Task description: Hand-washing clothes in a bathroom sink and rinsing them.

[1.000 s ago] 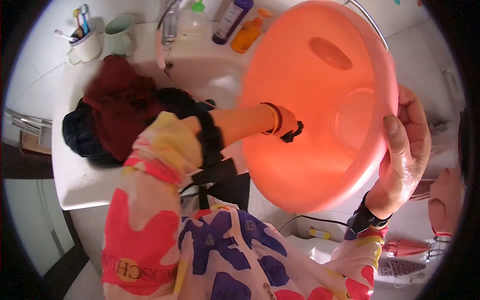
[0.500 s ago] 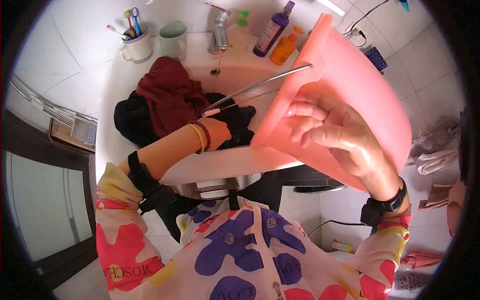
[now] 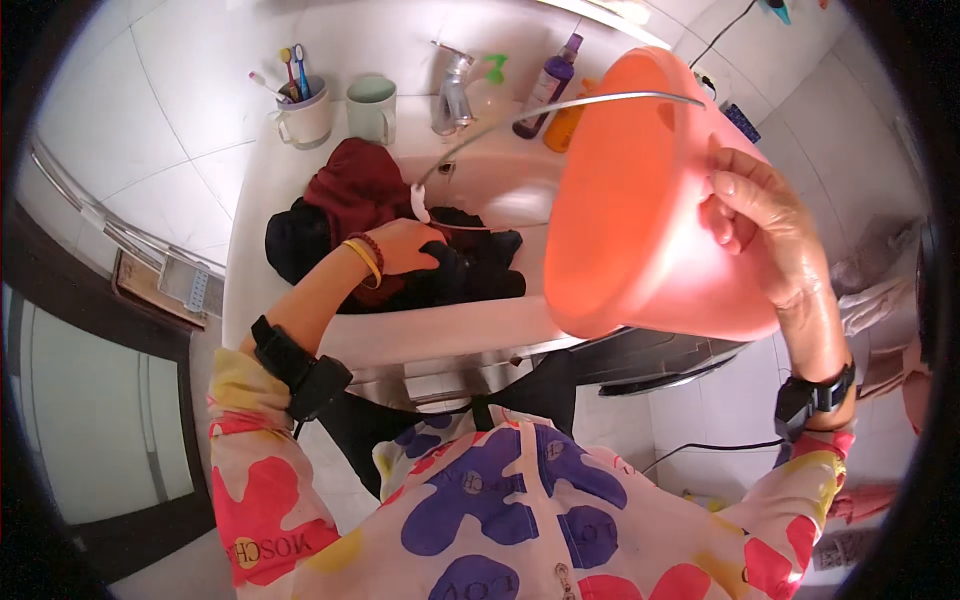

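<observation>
My left hand [image 3: 405,248] is in the washbasin, its fingers closed around a bunched black garment [image 3: 475,275]. A dark red garment [image 3: 360,185] lies heaped behind that wrist. To the right, a pink plastic bucket [image 3: 610,220] is tipped on its side over the basin's right part, its mouth facing left. My right hand [image 3: 760,225] is against the bucket's outer wall with curled fingers. The bucket's wire handle [image 3: 520,117] arcs leftward over the basin. Its white grip [image 3: 419,204] hangs just beyond my left hand.
Along the basin's [image 3: 245,245] back ledge stand a toothbrush mug [image 3: 305,118], a pale green cup [image 3: 372,112], a metal faucet [image 3: 453,95], a green-topped pump bottle [image 3: 490,95], a purple bottle [image 3: 548,88] and an orange bottle [image 3: 566,130]. A dark cabinet [image 3: 110,420] is at the left.
The bucket has turned so its mouth shows, and its handle has swung up. My right hand has shifted right along its wall. My left hand has moved slightly left over the black garment.
</observation>
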### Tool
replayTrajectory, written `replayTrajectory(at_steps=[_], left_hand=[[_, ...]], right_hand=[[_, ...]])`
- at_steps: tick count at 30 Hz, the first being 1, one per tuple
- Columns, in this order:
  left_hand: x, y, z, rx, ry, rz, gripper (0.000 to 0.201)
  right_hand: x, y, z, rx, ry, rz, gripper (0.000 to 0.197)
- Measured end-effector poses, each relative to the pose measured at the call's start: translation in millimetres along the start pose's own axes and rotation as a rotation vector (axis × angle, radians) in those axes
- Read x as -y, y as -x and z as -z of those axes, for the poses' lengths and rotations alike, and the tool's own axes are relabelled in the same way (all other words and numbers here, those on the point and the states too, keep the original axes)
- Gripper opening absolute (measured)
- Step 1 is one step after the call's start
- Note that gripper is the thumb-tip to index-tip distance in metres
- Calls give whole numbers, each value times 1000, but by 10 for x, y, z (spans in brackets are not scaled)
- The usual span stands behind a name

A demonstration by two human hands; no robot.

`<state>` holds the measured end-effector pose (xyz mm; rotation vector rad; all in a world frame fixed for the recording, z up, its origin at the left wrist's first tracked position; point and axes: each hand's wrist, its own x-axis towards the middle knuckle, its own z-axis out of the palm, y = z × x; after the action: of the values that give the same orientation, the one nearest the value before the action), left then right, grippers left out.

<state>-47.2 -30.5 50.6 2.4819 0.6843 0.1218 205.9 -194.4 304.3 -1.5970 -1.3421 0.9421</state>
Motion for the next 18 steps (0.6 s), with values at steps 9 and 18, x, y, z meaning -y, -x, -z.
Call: replayTrajectory(at_steps=[9,18], left_hand=[[148,-161,-435,-68,-22,-35,36],[0,-90,-545,200,-240,85,39]], right_hand=[[277,244,583,-251,256,71,28],[340,848,1626,-515,259,109,23]])
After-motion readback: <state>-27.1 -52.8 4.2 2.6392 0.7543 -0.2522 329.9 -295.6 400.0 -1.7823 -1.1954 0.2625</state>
